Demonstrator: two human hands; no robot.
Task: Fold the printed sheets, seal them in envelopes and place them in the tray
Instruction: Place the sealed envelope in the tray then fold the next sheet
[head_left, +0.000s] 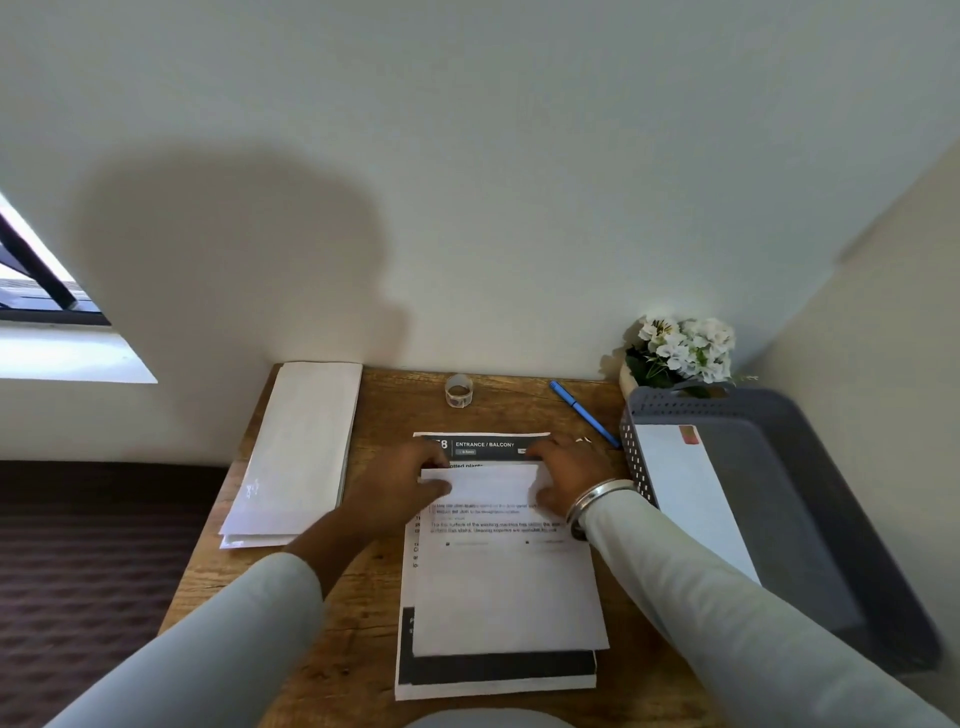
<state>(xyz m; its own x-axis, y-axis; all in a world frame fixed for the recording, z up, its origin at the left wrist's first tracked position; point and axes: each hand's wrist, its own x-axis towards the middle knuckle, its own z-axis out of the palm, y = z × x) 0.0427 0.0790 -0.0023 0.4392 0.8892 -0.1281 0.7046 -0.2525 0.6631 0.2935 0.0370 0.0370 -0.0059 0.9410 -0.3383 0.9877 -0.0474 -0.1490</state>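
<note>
A stack of printed sheets (498, 670) lies in the middle of the wooden desk (363, 597). The top sheet (506, 587) is folded upward, its white back showing, and its lifted edge sits across the page near the dark header. My left hand (400, 480) pinches the left corner of that edge. My right hand (563, 480), with a metal bangle at the wrist, holds the right corner. A pile of white envelopes (298, 452) lies at the desk's left. The grey perforated tray (810, 499) at the right holds one sealed envelope (685, 514).
A roll of stickers (459, 391) stands at the back of the desk near the wall. A blue pen (584, 414) lies beside the tray's corner. A pot of white flowers (678, 351) is behind the tray. The desk's left edge drops to a dark floor.
</note>
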